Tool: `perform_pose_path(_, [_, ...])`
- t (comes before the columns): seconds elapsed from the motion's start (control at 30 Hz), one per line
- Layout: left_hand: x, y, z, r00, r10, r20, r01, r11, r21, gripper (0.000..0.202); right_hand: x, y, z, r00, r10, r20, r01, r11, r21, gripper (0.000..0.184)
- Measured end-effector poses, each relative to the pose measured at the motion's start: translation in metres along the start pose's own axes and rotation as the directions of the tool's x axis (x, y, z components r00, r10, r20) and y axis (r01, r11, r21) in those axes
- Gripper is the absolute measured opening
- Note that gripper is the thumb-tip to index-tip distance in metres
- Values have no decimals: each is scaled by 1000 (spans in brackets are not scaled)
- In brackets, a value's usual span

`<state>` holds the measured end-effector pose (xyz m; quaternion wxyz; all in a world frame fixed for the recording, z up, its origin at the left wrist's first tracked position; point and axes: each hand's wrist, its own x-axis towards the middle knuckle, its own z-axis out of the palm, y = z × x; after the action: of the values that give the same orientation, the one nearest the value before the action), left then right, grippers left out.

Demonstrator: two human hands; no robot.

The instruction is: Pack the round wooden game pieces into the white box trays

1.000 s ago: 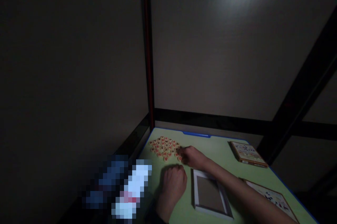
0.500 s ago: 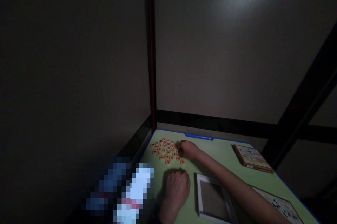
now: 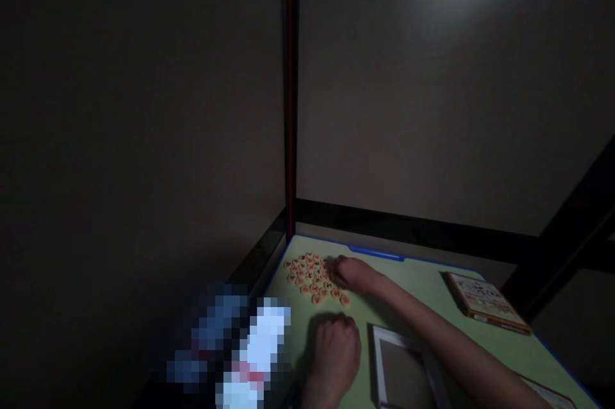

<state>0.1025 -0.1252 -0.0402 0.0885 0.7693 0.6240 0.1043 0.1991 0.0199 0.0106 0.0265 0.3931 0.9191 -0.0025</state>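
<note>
My right hand (image 3: 353,273) is at the right edge of the round wooden pieces (image 3: 316,280), fingers curled in and tips hidden; can't tell if I'm pinching one or just pushing. My left hand (image 3: 337,348) sits nearer me, below the pieces and apart from them, fingers folded under, knuckles up; can't tell if anything's inside. Pieces lie in one loose bunch at the far left of the green table (image 3: 408,287), mostly marked faces up, red or dark characters, too small to read. Step in hand, my judgement: handling pieces at the bunch's right side. Next move probably calls for a light fingertip touch on a single piece, not knocking its neighbours, since they sit so close. Containers: shallow white-rimmed tray (image 3: 378,358) just right of my left hand, partly under my right forearm and cut off by the frame; only a bare brownish bottom shows, no pieces on that part. Flat printed box (image 3: 490,300) on the right, contents not visible. Second printed panel (image 3: 548,392) at lower right, mostly cut off, can't tell if it's a box.
</note>
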Motion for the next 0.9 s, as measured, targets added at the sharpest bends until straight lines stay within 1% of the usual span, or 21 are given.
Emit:
perform_pose_path(0.07, [0,0,2,1000,-3,7,3,1000,-1,33,4,3,-3,998,-48,-35,49,998,42,28])
perform_pose_path(0.13, [-1,1,1,1000,-6,11,6,1000,-6,33,9,4,-8,993,-92,-76,100,990,103,22])
perform_pose_path(0.2, [-1,1,-1,1000,-4,17,5,1000,-12,32,14,1,-11,989,-105,-104,121,979,163,14])
perform_pose_path(0.23, [-1,2,-3,1000,-3,23,3,1000,-13,32,17,-2,-13,988,-107,-112,127,974,188,14])
perform_pose_path(0.37, [-1,2,-7,999,2,44,-2,1000,-15,32,34,-10,-12,977,-136,-163,174,952,251,26])
perform_pose_path(0.47, [-1,0,-2,1000,1,18,0,1000,-19,32,51,-14,-9,968,-151,-199,206,934,293,33])
perform_pose_path(0.57, [-1,-2,4,1000,5,-16,-5,1000,-15,33,69,-19,-9,973,-133,-189,190,926,325,36])
perform_pose_path(0.67, [-1,-2,8,1000,-4,-26,4,1000,-8,33,86,-28,-9,979,-114,-169,164,934,319,38])
perform_pose_path(0.8, [0,-1,7,1000,-19,12,19,1000,-23,32,105,-40,-8,989,-69,-133,104,955,278,38])
perform_pose_path(0.9, [0,0,7,999,-28,34,30,998,-49,32,112,-47,-7,997,-31,-64,45,973,228,30])
